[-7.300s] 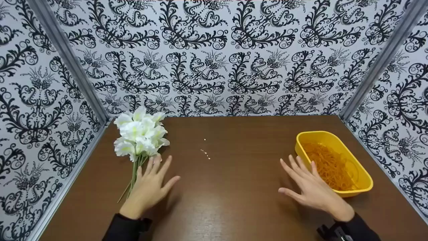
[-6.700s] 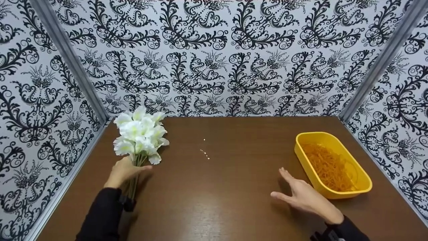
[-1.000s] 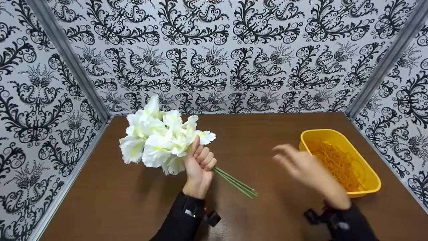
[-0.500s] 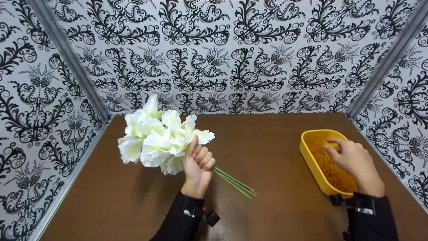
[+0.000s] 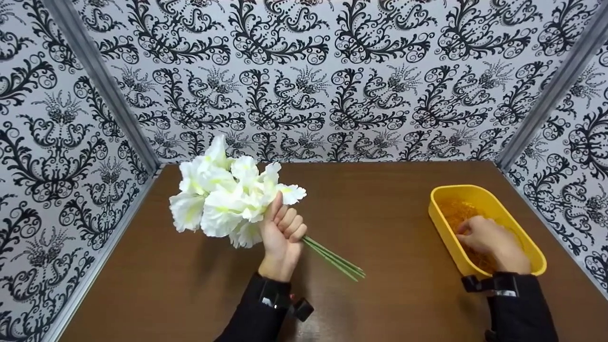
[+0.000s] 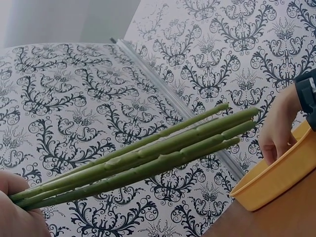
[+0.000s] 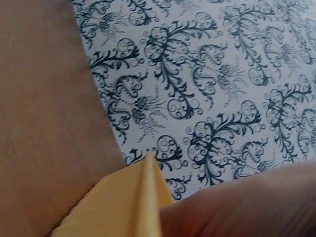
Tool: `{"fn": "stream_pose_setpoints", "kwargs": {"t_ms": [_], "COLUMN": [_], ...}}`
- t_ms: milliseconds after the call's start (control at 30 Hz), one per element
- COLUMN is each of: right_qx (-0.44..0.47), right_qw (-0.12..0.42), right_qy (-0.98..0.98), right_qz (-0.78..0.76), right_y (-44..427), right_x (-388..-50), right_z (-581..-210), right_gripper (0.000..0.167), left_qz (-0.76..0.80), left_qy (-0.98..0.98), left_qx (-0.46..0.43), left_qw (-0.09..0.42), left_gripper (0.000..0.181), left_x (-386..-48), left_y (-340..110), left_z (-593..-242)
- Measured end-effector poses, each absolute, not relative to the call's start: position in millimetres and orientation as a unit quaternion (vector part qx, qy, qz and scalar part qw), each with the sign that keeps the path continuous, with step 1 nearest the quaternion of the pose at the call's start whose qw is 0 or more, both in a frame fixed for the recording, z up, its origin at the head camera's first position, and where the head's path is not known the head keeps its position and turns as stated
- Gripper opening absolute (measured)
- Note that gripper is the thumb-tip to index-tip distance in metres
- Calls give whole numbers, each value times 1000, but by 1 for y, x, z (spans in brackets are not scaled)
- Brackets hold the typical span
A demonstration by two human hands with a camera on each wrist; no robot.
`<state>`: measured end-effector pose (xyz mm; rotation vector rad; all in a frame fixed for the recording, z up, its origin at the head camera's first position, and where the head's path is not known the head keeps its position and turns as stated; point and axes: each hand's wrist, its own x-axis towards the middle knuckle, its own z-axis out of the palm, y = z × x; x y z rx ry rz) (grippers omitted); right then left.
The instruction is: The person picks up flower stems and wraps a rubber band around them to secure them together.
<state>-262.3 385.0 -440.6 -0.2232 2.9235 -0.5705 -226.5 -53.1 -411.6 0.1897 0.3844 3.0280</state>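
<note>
My left hand (image 5: 282, 235) grips a bunch of white artificial flowers (image 5: 228, 194) by the stems, raised above the table with the blooms to the left. Past my fist, the bare green stems (image 5: 335, 259) stick out to the lower right; the left wrist view shows their cut ends (image 6: 242, 118) close up. On the right, my right hand (image 5: 491, 240) reaches down into a yellow plastic bin (image 5: 444, 232) of tangled orange rubber bands (image 5: 458, 211). Its fingers bend downward among the bands, and the bin wall hides the fingertips in the left wrist view, so what they hold is unclear.
The brown table (image 5: 380, 213) lies between the bouquet and the bin. Patterned black-and-white panels (image 5: 304, 95) enclose its back and sides, joined by grey metal corner posts (image 5: 102, 85).
Since seven seconds ago, my left hand has picked up the bouquet and brought it toward the middle. In the last second my right hand has moved right and down into the bin.
</note>
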Motion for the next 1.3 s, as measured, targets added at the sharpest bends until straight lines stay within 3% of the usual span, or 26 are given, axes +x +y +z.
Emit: {"fn": "stream_pose_setpoints", "kwargs": {"t_ms": [400,567,867,1300], "right_qx": [-57,-60,-14,-28], "right_qw": [58,24,-60,-123], "right_qy": [973,978,986,978], "right_qz": [-215,-196,-155,-167], "right_y": [385,387,388,380], "right_x": [-256,-254,-246,-235], "right_z": [-430,-422,-403,-388], "right_gripper": [21,17,30,32], "left_qz": [990,990,989,991], "left_qy": [127,130,124,118], "left_qx": [51,50,64,56], "left_qw": [36,35,43,40], "left_gripper": [54,54,53,54], "left_x": [-227,-226,-226,-227], "left_y": [-54,-54,-55,-55], "left_z": [-410,-409,-410,-410]}}
